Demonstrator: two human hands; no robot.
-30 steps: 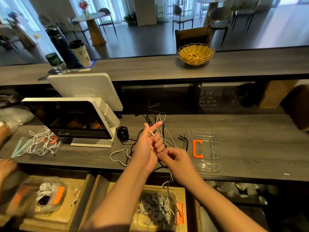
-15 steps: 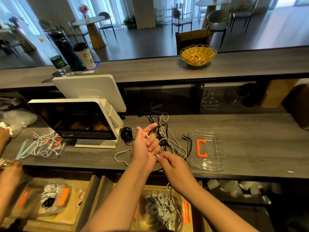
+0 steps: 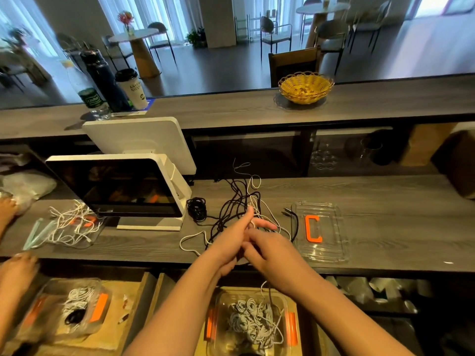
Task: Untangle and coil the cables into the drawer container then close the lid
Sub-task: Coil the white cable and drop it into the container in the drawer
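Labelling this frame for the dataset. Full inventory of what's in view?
cable tangle: 1, black and white, counter centre
black coil: 1, beside the screen base
lid: 1, clear with orange clip, counter right
container: 1, clear, coiled white cables inside, open drawer
second container: 1, clear, left drawer
POS screen: 1, white, counter left
white cables: 1 pile, left of the screen
basket: 1, yellow, upper ledge
cup: 1, white, upper ledge
bottles: 2, clear and dark, beside the cup
left hand: holds a white cable
right hand: at the same cable

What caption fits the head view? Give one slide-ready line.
Two hands, left hand and right hand, work tangled cables above the open drawer container, lid set aside.
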